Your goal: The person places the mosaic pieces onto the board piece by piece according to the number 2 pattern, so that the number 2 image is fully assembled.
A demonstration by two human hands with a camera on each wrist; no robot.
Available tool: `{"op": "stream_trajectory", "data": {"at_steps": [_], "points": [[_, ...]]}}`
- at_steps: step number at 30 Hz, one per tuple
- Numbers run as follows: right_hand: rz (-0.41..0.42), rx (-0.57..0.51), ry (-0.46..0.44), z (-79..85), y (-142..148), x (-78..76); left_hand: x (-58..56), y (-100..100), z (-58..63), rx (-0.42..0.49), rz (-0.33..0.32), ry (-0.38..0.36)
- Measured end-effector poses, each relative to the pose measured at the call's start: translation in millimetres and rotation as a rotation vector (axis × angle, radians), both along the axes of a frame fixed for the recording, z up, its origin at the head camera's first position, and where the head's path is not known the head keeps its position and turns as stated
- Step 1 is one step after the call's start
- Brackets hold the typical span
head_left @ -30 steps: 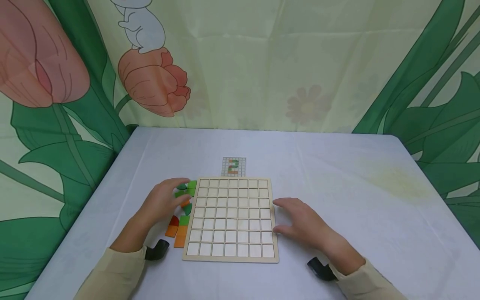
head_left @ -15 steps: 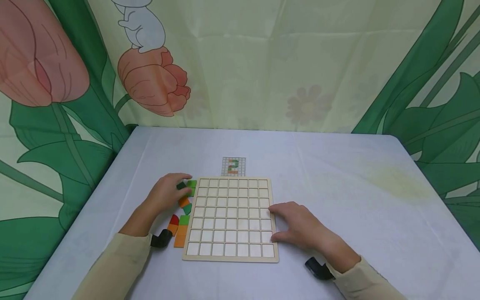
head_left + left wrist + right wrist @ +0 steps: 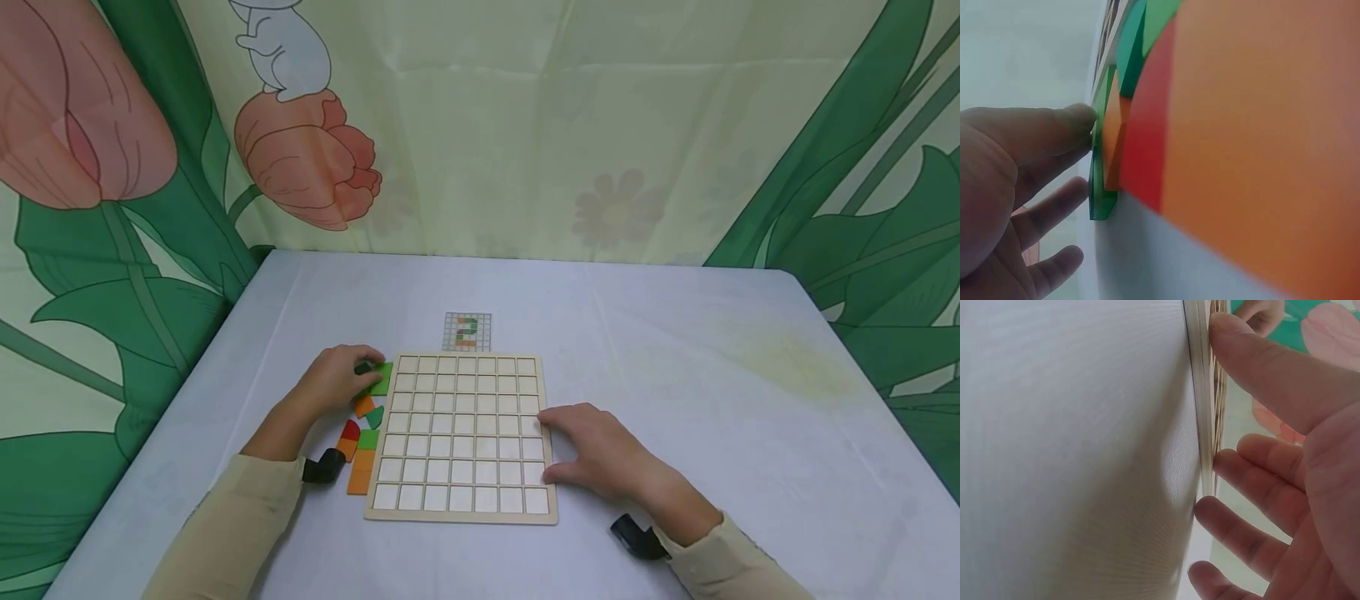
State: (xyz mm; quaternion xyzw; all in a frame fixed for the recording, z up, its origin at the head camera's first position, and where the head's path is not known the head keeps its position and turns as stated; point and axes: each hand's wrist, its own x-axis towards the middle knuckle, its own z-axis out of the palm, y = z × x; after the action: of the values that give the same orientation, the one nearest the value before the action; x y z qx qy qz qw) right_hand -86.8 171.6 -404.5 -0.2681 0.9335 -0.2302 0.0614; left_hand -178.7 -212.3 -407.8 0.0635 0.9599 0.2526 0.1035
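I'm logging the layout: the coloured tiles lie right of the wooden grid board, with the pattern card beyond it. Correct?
No: the head view shows the coloured tiles left of the wooden grid board; the pattern card is beyond it.

1. a blocky numeral 2 (image 3: pixel 467 342) in green and orange stood on the small gridded card (image 3: pixel 467 332), beyond the fingertips of the left hand (image 3: pixel 337 379) and off to their right.
2. from the right hand (image 3: pixel 600 446), that numeral lay farther out and leftward.

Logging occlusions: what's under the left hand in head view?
Under the left hand: a dark green piece partly shows between thumb and fingers; light green pieces stick out beyond. Anything beneath the palm is covered.
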Motion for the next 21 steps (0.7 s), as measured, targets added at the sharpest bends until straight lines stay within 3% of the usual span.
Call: {"op": "stream_trajectory", "data": {"at_steps": [21], "points": [[-0.007, -0.004, -0.005, 0.0, -0.3, 0.1, 1.1, 0.9, 0.2, 0.004, 0.011, -0.033]]}}
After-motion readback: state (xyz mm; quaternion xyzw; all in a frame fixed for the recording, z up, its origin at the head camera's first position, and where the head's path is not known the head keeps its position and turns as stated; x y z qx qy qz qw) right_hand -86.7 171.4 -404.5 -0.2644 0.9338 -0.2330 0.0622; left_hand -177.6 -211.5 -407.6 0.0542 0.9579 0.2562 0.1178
